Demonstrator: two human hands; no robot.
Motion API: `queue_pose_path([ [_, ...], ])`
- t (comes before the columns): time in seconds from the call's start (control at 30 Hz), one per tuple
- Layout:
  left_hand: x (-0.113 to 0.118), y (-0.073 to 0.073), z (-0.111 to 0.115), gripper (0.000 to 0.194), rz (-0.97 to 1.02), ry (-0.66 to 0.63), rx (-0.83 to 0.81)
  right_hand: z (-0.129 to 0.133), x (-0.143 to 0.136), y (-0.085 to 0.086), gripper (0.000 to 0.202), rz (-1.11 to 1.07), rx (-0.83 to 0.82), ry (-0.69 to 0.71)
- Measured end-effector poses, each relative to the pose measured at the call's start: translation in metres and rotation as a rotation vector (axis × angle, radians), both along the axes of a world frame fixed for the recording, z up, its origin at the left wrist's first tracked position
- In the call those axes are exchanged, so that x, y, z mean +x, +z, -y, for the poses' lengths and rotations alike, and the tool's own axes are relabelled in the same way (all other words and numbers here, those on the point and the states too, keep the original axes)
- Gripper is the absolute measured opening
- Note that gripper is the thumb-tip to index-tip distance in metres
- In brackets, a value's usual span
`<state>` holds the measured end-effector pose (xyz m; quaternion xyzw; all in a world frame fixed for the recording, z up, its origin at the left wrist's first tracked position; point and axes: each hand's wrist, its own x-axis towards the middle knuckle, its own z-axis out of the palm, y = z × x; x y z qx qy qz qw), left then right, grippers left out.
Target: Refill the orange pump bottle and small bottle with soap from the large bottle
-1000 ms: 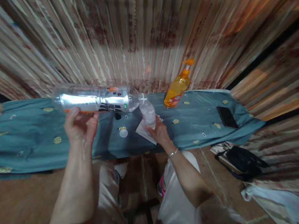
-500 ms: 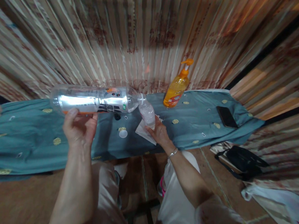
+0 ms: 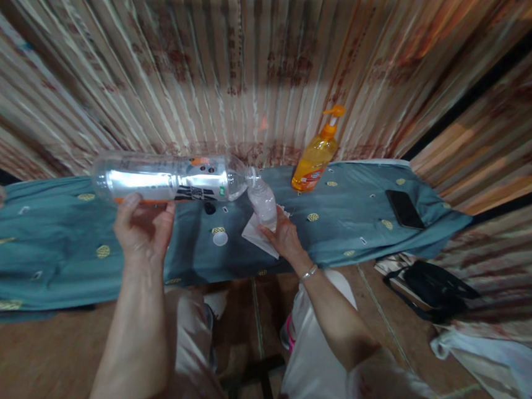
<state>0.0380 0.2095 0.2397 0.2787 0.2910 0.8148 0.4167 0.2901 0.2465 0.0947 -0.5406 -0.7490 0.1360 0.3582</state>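
Left hand [image 3: 145, 226] grasps large bottle [image 3: 169, 178] at frame left, mouth-to-mouth with small bottle [image 3: 262, 199] gripped by right hand [image 3: 287, 233]. Pump bottle [image 3: 323, 147], right of centre, contains orange liquid [image 3: 302, 170].

Left hand [image 3: 145, 226] holds large clear bottle [image 3: 165, 181] sideways, its mouth against the mouth of small clear bottle [image 3: 262, 202], tilted in right hand [image 3: 286, 233]. Relative to small clear bottle: white cap [image 3: 220, 238] left, nearer; folded white sheet [image 3: 260, 235] just beneath; orange pump bottle [image 3: 315, 160] right, farther back, upright; phone [image 3: 405, 209] well right; black bag [image 3: 435, 289] right, lower. Blue-green cloth [image 3: 338, 224] covers surface under it.
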Motion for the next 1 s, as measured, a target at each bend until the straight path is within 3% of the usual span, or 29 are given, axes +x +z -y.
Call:
queue_pose_path([
  [0.6,0.0002,-0.0003,0.0002,0.032,-0.003,-0.013,0.036,0.0007,-0.0001,0.0026,0.073,-0.009,-0.037,0.003],
  [1.0,-0.0038,-0.0049,-0.0019,0.02,-0.006,-0.022,0.046,0.0002,0.0005,-0.0015,0.072,-0.025,0.01,0.003],
])
